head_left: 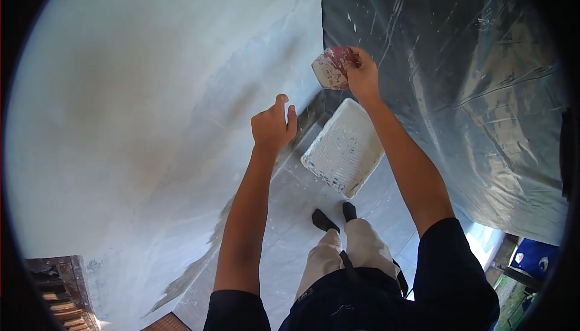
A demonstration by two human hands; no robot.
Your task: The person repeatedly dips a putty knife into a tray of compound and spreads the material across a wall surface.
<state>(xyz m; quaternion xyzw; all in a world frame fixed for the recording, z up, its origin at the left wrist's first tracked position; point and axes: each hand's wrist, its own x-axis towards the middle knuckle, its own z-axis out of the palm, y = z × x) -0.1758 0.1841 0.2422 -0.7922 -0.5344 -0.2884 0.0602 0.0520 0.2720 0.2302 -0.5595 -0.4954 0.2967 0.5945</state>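
Observation:
My right hand [362,76] grips a flat, dark red putty spreader [332,70] by its right edge, and off-white paste is smeared over its face. It is held up near the corner where the pale wall [151,89] meets dark plastic sheeting [423,41]. To its left, my left hand [273,124] is raised in front of the wall with nothing in it. Its index finger and thumb are stretched apart, the other fingers curl in, and the index fingertip looks whitish. Below both hands lies a white, paint-crusted roller tray [345,150] on the floor.
Grey flooring [290,210] runs along the foot of the wall, close to my feet [326,220]. At the lower left is a brown slatted frame [63,292] set in the wall. A blue item [533,258] shows beyond the sheeting at the lower right.

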